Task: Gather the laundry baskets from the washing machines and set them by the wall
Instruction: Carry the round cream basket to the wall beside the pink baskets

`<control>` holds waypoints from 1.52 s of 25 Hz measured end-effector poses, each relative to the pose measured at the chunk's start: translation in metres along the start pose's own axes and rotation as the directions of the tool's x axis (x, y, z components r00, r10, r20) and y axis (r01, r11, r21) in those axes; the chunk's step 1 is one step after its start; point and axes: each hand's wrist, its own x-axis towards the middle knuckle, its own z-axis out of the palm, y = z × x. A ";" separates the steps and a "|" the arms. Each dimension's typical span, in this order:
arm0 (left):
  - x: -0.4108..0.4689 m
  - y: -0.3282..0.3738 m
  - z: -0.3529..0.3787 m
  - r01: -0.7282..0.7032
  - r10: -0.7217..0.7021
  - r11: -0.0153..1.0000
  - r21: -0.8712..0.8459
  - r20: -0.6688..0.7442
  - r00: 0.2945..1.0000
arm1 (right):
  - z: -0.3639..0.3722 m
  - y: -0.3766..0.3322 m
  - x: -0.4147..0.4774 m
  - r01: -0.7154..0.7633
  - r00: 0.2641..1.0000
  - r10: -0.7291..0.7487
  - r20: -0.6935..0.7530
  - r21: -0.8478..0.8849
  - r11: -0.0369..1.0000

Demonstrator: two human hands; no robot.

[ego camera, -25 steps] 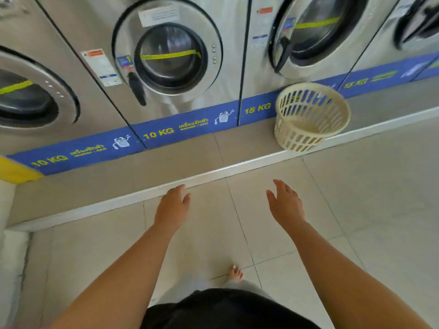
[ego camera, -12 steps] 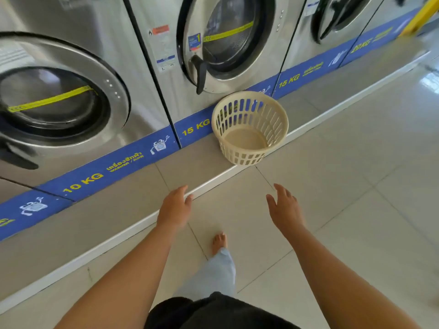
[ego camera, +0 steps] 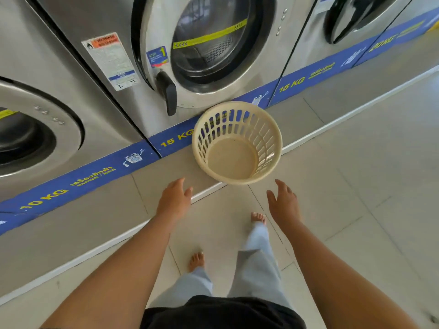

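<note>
Basket (ego camera: 237,142) now much closer than a second ago, sitting empty on the raised step just below the 15 KG washer door (ego camera: 209,46); left hand (ego camera: 174,200) and right hand (ego camera: 283,203) apart, spread, empty, just short of it — pickup looks imminent.

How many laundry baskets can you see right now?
1. A cream laundry basket sits empty on the raised ledge below the middle 15 KG washer, just ahead of both open hands. Others may lie outside the frame.
</note>
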 end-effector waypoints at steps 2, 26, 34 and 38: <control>0.025 0.020 0.011 0.078 -0.079 0.996 -0.044 -0.030 0.996 | -0.010 0.001 0.050 0.033 0.999 -0.032 0.039 -0.016 0.999; 0.260 0.049 0.169 0.377 -0.464 0.874 -0.306 -0.299 0.834 | 0.050 0.036 0.441 0.293 0.954 -0.288 0.082 -0.069 0.953; 0.203 0.042 0.140 0.355 -0.449 0.886 -0.298 -0.362 0.817 | 0.030 0.032 0.383 0.249 0.966 -0.247 0.076 -0.027 0.968; 0.133 0.022 0.109 0.353 -0.463 0.878 -0.324 -0.382 0.800 | 0.012 0.012 0.315 0.314 0.948 -0.311 0.070 -0.029 0.949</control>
